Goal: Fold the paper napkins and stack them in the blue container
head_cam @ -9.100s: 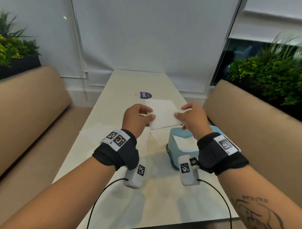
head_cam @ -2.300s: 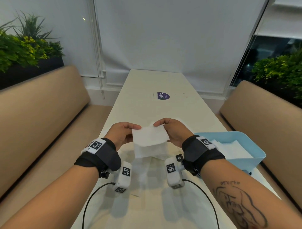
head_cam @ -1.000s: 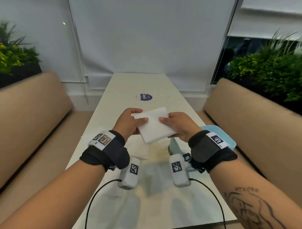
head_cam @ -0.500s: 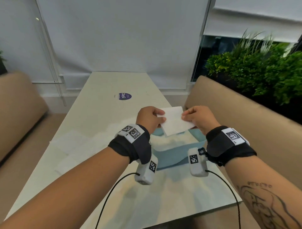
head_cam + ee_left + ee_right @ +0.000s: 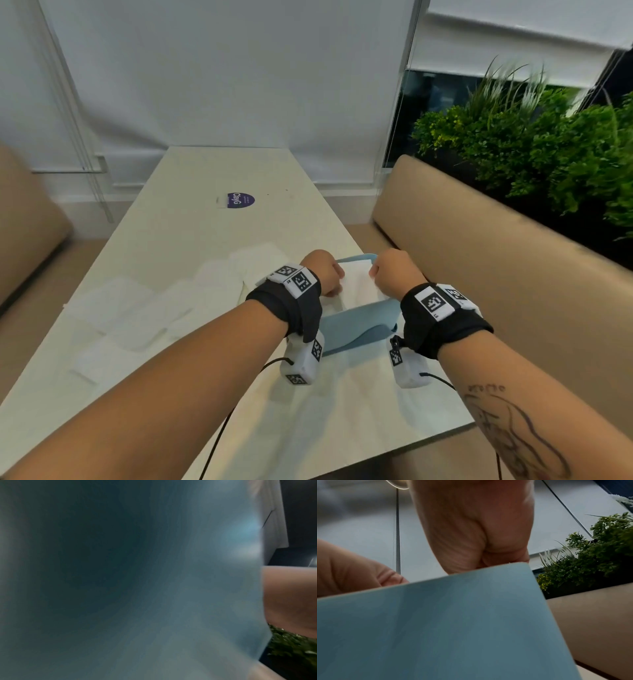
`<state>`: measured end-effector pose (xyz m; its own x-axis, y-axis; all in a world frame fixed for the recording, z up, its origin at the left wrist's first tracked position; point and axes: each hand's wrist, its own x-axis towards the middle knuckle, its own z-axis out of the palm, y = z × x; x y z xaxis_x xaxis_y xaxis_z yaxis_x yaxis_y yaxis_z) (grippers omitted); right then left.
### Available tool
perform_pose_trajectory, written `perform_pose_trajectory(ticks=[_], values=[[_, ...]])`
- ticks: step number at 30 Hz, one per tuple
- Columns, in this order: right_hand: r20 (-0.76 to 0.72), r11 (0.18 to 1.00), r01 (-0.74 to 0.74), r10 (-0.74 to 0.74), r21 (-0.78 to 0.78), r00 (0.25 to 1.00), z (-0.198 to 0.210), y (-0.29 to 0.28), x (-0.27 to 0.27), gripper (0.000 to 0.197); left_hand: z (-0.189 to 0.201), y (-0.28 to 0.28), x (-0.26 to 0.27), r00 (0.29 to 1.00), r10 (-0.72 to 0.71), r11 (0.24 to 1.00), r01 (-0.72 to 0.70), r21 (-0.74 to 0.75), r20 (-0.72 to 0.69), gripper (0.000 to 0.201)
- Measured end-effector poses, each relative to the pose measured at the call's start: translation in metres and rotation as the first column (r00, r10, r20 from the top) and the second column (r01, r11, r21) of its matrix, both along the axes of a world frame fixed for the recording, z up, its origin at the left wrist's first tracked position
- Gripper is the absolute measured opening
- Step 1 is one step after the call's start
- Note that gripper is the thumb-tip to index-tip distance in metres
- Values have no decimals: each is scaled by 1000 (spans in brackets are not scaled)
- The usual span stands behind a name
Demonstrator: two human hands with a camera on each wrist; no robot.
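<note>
Your left grip point(image 5: 323, 275) and right grip point(image 5: 394, 270) pinch the napkin point(image 5: 358, 286) over the container point(image 5: 356, 330). Release unevenly and it may unfold or land crooked.

Looks like a café or restaurant booth: long pale counter point(image 5: 212, 240) flanked by tan padded benches point(image 5: 479, 246), round purple sticker point(image 5: 240, 200) on top, white roller blinds point(image 5: 222, 68) behind, planter greenery point(image 5: 534, 144) along one seat back.

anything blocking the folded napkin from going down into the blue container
Nothing visible does. The left hand and right hand hold the folded napkin at its side edges, low over the open top of the blue container.
</note>
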<state>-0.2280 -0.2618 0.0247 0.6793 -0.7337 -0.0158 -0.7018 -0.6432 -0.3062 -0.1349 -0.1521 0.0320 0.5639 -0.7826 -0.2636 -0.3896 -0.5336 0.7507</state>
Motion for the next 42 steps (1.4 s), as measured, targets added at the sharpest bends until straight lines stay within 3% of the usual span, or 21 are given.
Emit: perform_pose_trajectory(ticks=[2, 7, 14, 19, 25, 29, 35, 39, 42], values=[[-81, 999, -16, 13, -40, 997, -3, 2, 1, 25, -4, -1, 0, 995, -41, 998, 36, 60, 88, 32], [-217, 994, -19, -5, -108, 976, -5, 7, 3, 24, -6, 0, -2, 959, -147, 978, 103, 183, 242, 28], [-388, 988, -68, 9, -137, 921, 0, 16, 6, 26, -5, 3, -3, 911, -286, 932, 192, 306, 298, 35], [-374, 986, -79, 18, -148, 927, 17, 29, 13, 24, 14, 17, 7, 972, -158, 982, 136, 131, 172, 35], [-207, 964, -249, 263, 89, 942, 48, 76, 48, 32, 33, 80, 45, 993, -25, 1000, 26, -13, 119, 29], [-50, 900, -346, 371, 265, 927, 53, 123, 75, 29, 25, 140, 78, 987, 87, 996, -90, 15, 137, 28], [-75, 846, -385, 440, 370, 895, 26, 178, 124, 31, 1, 219, 112, 963, 242, 960, -256, 116, 120, 27], [-166, 840, -398, 480, 369, 861, 1, 202, 149, 34, -14, 247, 122, 947, 301, 934, -316, 167, 109, 27], [-163, 856, -442, 493, 270, 855, -18, 210, 161, 35, -22, 257, 126, 943, 315, 925, -331, 186, 111, 27]])
